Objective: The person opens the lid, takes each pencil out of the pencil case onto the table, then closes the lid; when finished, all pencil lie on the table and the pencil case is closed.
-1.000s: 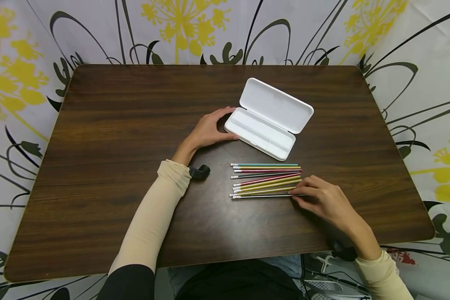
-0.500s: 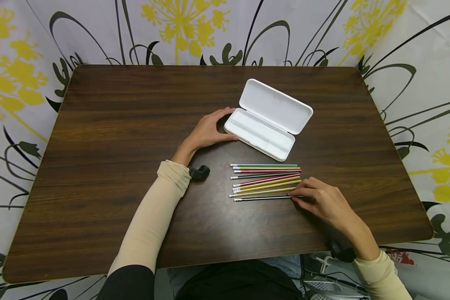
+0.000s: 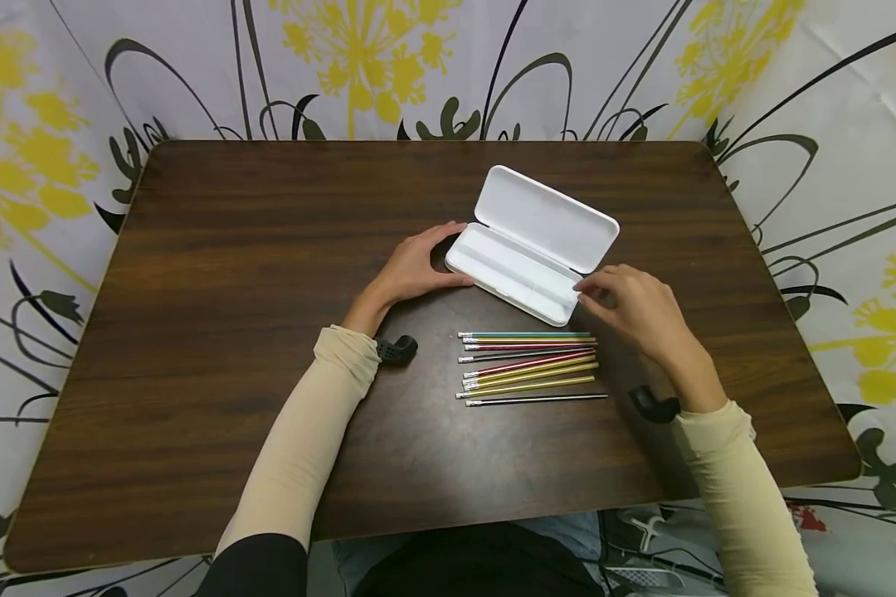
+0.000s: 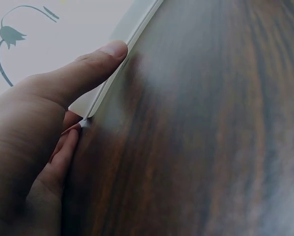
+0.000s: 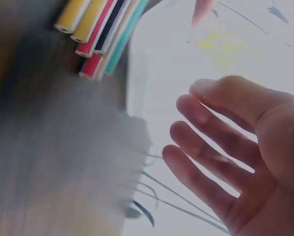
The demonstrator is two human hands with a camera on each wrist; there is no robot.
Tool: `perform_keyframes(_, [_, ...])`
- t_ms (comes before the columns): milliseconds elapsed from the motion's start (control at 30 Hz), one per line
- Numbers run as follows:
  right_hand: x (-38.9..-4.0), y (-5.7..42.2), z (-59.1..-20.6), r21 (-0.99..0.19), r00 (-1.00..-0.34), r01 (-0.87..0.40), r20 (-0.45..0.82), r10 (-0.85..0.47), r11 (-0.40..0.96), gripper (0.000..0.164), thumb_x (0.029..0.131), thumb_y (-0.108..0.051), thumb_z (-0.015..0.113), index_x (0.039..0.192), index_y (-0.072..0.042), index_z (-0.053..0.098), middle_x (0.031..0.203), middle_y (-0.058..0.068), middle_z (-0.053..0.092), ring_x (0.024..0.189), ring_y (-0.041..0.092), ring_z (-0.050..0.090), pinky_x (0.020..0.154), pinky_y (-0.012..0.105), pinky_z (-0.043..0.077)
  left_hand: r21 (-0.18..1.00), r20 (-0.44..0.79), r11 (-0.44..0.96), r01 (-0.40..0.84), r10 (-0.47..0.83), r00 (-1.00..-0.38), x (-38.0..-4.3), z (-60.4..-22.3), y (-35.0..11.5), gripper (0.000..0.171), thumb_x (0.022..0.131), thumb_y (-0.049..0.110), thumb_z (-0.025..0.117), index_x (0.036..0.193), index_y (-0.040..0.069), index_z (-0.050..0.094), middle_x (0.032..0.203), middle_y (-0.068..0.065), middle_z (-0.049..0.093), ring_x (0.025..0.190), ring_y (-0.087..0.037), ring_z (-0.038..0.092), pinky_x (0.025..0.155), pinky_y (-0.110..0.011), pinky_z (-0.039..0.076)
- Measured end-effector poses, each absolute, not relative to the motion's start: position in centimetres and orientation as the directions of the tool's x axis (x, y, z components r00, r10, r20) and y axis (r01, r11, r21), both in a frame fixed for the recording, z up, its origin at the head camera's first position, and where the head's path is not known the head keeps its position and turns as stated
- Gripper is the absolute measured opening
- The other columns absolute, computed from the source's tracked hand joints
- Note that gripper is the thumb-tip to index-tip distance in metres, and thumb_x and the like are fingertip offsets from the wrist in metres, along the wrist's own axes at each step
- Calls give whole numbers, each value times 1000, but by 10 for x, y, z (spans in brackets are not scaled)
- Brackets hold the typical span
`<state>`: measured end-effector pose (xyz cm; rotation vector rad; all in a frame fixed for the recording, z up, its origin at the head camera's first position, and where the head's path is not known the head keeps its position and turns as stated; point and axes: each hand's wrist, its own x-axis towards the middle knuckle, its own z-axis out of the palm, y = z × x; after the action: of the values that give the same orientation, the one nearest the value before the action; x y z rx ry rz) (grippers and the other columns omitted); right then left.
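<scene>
An unlidded white pencil case (image 3: 513,269) lies at a slant on the table, its lid (image 3: 545,220) swung back. My left hand (image 3: 415,264) holds the case's left end, thumb along the front side and fingers around the back; the left wrist view shows the thumb (image 4: 95,64) against its edge. By the right end of the case is my right hand (image 3: 637,308), fingertips right at the rim. In the right wrist view its fingers (image 5: 201,147) are loosely bent with nothing between them. Several pencils (image 3: 526,375) lie side by side in front of the case, a dark one (image 3: 538,400) nearest me.
The brown wooden table (image 3: 269,215) extends widely to the left of the case. A flower-patterned cloth (image 3: 388,66) hangs behind and beside it. Black wrist devices (image 3: 397,351) sit on both wrists. Cables and white items (image 3: 645,572) lie below the front right edge.
My right hand slides the dark pencil slightly toward me, lets go of it and moves up to the case's right end. My left hand stays at the case.
</scene>
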<state>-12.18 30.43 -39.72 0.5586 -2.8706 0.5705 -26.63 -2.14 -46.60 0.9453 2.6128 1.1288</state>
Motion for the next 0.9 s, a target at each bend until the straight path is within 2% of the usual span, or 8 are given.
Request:
perform_keyframes(167, [-151, 293, -408, -323, -943, -333, 107, -315, 886, 11, 86, -10, 75, 97, -13, 77, 89, 0, 70, 79, 21, 62, 62, 43, 49, 703, 125, 508, 498, 601, -790, -264, -468, -20, 90, 74, 49, 83, 150, 19, 43, 151, -7, 41, 137, -22, 38, 109, -42, 31])
perform_keyframes(400, [-164, 288, -411, -321, -956, -280, 9, -293, 905, 7, 87, -19, 77, 94, -18, 79, 86, -4, 68, 75, 18, 57, 60, 43, 46, 705, 143, 496, 507, 600, -787, -266, -466, -22, 90, 74, 47, 84, 149, 18, 44, 150, -8, 42, 137, -21, 39, 109, -41, 32])
perform_keyframes(633, [-168, 286, -410, -299, -949, -296, -14, -315, 907, 9, 86, -17, 78, 94, -16, 78, 87, -1, 68, 77, 18, 59, 61, 42, 48, 707, 131, 498, 502, 606, -785, -268, -467, -23, 89, 74, 47, 84, 149, 19, 45, 152, -6, 40, 138, -20, 37, 109, -42, 32])
perform_keyframes(900, [-167, 283, -410, -248, -944, -327, 29, -330, 912, 13, 86, -14, 77, 99, -12, 78, 89, 1, 70, 78, 21, 59, 56, 42, 48, 709, 125, 505, 492, 597, -792, -267, -467, -23, 89, 74, 50, 83, 149, 20, 45, 152, -5, 40, 138, -20, 37, 108, -42, 32])
